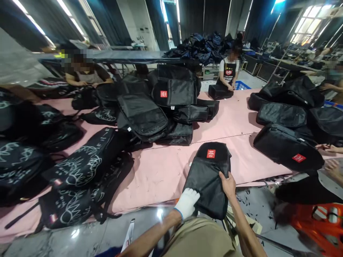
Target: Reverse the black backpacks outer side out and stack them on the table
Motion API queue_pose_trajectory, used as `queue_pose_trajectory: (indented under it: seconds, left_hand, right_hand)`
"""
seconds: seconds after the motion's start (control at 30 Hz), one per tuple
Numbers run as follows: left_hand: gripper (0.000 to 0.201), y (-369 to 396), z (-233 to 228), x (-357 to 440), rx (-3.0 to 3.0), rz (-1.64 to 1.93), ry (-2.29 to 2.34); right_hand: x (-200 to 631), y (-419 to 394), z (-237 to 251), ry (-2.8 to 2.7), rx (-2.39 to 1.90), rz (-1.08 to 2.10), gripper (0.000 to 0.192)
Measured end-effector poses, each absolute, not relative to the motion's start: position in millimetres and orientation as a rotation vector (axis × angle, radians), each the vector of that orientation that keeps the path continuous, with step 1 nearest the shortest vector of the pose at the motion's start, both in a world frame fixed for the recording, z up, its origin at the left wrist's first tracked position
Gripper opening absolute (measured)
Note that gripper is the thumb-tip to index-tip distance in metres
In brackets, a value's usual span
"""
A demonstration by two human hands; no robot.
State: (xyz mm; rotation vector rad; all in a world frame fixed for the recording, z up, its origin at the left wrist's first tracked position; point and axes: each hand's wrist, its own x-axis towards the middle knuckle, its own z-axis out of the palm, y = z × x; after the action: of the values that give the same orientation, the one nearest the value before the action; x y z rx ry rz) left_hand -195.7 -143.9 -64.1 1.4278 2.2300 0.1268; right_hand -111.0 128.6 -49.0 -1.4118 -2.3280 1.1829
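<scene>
A black backpack (pixel 207 178) with a red label near its top lies flat at the front edge of the pink-covered table, its lower end hanging over toward me. My left hand (pixel 187 202), in a white glove, is closed on the bag's lower left edge, fingers curled over the fabric. On the opposite side, my bare right hand (pixel 228 184) grips the right edge with the thumb on top; its other fingers are hidden beneath the bag.
Black bags (pixel 144 114) are piled ahead, with white-patterned backpacks (pixel 80 171) at left. More black bags (pixel 288 142) lie at right, beside another person's hands (pixel 332 166). Two co-workers sit or stand across the pink table (pixel 155 171). Something orange (pixel 318 225) is at lower right.
</scene>
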Motion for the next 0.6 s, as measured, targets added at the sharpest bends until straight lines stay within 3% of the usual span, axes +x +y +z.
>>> queue_pose_trajectory:
  seconds: [0.1,0.23,0.3,0.43,0.5,0.6]
  left_hand:
    - [0.059,-124,-52,-207,1.232,0.437,2.36]
    - [0.045,-68,-4,-222,0.717,1.497,2.184]
    - [0.061,-38,31,-225,0.556,1.922,1.947]
    - [0.087,-3,85,-227,0.513,1.957,2.029]
    - [0.08,-1,94,-229,0.447,1.864,2.205]
    - [0.054,-9,91,-225,0.375,1.765,2.335]
  right_hand:
    - [-112,116,-14,-2.283,-1.284,0.928,0.055]
    - [-99,85,6,-2.358,-1.118,0.642,0.045]
    - [-88,68,2,-2.505,-0.966,0.658,0.033]
    - [-53,55,-14,-2.822,-0.523,1.157,0.025]
    - [-32,63,-15,-2.78,-0.535,1.422,0.024]
    - [-11,86,2,-2.381,-0.818,1.573,0.047]
